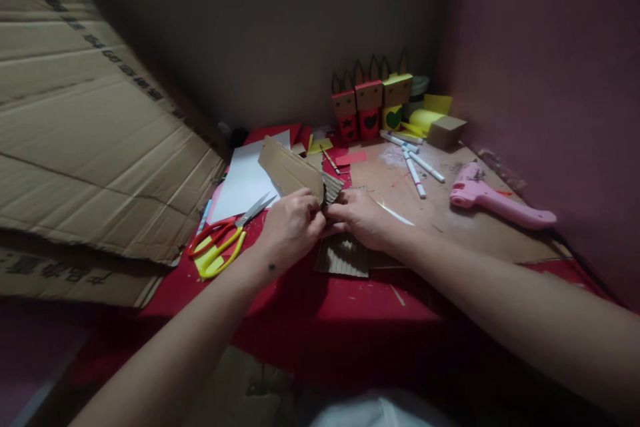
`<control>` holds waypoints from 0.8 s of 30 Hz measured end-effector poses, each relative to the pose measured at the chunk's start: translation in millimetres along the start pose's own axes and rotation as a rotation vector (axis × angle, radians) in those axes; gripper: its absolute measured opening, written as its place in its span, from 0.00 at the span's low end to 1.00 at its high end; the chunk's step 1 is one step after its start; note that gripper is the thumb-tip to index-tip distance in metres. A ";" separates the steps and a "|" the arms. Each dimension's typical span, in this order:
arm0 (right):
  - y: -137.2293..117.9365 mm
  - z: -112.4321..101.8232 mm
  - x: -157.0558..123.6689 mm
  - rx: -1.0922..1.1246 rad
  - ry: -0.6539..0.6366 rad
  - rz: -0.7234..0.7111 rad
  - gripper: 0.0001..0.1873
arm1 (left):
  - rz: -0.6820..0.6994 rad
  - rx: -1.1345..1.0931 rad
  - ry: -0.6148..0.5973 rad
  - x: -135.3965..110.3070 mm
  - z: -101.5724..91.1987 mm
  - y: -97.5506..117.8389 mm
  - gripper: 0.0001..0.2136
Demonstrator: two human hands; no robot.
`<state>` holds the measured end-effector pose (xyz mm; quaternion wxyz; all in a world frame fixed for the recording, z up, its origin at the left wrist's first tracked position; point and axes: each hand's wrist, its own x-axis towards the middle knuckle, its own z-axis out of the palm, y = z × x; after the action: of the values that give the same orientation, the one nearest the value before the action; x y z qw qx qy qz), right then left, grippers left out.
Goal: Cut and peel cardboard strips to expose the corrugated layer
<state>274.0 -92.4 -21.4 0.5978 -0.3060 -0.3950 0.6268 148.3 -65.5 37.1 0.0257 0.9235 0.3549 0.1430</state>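
My left hand [294,221] is closed on a brown cardboard piece [291,170], which tilts up and away to the left over a white paper sheet [233,183]. My right hand [364,217] meets it, its fingers pinched at a ribbed corrugated cardboard strip [333,187] along the near edge of that piece. The fingertips hide where the two parts meet. Under my hands, another corrugated scrap [343,260] lies at the table's front. Scissors [240,227] with red and yellow handles rest beside my left wrist.
A pink glue gun [495,197] lies on a cardboard mat [465,240] at the right. Several markers [414,173] and a pencil [330,160] lie farther back. Eared cardboard figures [369,110] stand by the wall. A large cardboard sheet [95,127] leans at the left.
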 end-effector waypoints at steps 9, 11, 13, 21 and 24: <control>0.6 4.4 3.3 0.038 0.118 0.109 0.08 | 0.017 -0.007 0.042 -4.0 9.6 1.6 0.09; 1.4 6.5 3.7 0.050 0.147 0.113 0.09 | 0.024 -0.007 0.046 -4.0 9.6 1.5 0.09; 2.5 8.4 4.4 0.059 0.178 0.118 0.09 | 0.031 -0.014 0.054 -3.1 9.1 1.1 0.08; 0.0 9.4 3.7 0.097 0.165 0.129 0.12 | 0.024 -0.177 -0.003 1.8 4.2 -4.2 0.10; 0.4 9.9 3.0 0.118 0.110 0.110 0.13 | 0.028 -0.196 -0.028 2.5 0.5 -5.5 0.09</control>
<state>265.1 -90.7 -16.5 0.6003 -0.3255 -0.3064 0.6632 146.7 -59.7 36.4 0.1190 0.9233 0.3258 0.1647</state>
